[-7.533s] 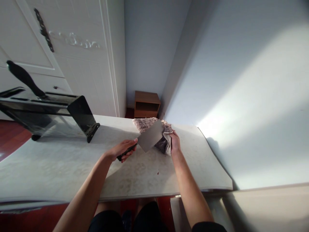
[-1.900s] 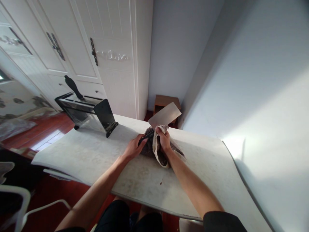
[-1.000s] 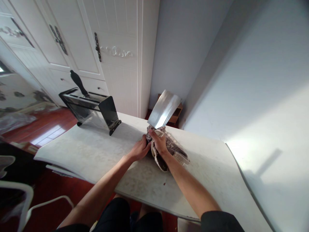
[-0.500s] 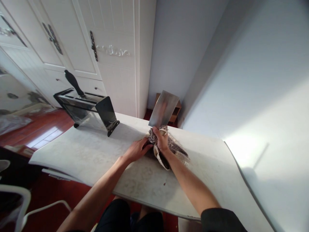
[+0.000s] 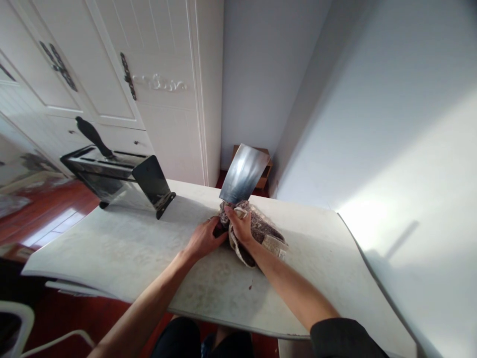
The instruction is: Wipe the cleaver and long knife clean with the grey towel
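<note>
The left hand [image 5: 204, 238] was closed around the dark handle of the cleaver [image 5: 244, 174]; most of the handle was hidden. The right hand [image 5: 241, 227] gripped the bunched brown-and-cream cloth [image 5: 263, 231], its thumb extended along the folds near the base of the blade. The cleaver was located above the far edge of the bench [image 5: 141, 253], blade pointing away from the person and inclined to the right. The lower end of the blade met the cloth, and the cloth's loose part lay on the bench, to the right of the grip. The black-framed knife block [image 5: 115, 174] stood at the left on the bench, with one black handle [image 5: 93, 136] projecting from its top. A small dark speck [image 5: 250, 287] lay nearer the front edge.
</note>
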The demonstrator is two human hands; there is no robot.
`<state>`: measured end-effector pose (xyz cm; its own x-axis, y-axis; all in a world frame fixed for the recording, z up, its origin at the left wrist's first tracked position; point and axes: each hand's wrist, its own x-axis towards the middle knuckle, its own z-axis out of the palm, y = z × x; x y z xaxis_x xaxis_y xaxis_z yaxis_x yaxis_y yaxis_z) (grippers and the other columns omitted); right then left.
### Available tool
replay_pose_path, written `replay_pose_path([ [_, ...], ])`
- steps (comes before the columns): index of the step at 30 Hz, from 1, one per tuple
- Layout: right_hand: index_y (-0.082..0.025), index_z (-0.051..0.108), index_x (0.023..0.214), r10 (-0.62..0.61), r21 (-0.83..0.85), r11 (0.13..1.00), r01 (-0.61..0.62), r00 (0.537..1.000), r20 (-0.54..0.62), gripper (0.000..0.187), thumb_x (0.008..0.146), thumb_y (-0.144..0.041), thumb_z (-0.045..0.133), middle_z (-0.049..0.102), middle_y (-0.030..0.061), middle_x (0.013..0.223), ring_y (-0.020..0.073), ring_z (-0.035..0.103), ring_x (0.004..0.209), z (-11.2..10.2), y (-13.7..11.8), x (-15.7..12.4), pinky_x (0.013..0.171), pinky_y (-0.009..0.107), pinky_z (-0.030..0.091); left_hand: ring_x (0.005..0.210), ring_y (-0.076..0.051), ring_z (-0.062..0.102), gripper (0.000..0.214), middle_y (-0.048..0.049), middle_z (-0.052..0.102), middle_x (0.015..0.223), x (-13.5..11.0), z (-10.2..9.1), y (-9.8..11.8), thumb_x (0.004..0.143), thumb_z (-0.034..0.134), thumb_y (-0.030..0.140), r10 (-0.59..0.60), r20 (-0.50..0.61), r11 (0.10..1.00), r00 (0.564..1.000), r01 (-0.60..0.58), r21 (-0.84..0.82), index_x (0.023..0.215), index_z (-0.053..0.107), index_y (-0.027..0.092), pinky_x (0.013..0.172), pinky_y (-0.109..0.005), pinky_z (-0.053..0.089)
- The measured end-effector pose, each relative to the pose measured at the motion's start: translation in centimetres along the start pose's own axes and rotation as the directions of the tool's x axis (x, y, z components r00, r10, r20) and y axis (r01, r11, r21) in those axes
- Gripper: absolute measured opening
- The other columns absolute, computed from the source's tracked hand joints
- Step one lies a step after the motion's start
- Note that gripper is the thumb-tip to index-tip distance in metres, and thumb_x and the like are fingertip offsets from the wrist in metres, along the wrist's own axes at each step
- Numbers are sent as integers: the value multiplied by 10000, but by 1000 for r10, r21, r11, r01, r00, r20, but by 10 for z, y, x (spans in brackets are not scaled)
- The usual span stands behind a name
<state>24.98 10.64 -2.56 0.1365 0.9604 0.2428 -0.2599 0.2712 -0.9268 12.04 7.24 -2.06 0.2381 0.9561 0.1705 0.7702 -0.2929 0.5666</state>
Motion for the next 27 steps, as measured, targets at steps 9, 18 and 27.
replay_pose_path([
  [9,-192,676,765,16,41,999,-20,994,104,196,676,-337,771,683,10,735,153,601,679,-3,-3,-6,679,285,507,761,-267,653,263,-92,683,852,0,1,-7,775,582,356,-14,13,1000,1000,14,-3,956,522,175,610,-298,403],
  [18,-180,670,794,98,-37,995,-96,993,66,294,680,-439,749,701,28,822,169,608,780,-10,-15,2,784,301,487,840,-254,630,223,-116,655,950,2,6,-18,893,492,355,181,-21,981,983,-182,-70,994,563,169,703,-333,462],
  [27,-167,622,724,92,-78,992,-95,995,-50,342,662,-482,737,644,5,696,151,555,686,-20,-23,24,724,302,456,983,-280,620,348,-141,640,1096,5,10,-19,927,442,386,167,-30,977,986,-169,-126,1168,546,156,821,-387,486],
])
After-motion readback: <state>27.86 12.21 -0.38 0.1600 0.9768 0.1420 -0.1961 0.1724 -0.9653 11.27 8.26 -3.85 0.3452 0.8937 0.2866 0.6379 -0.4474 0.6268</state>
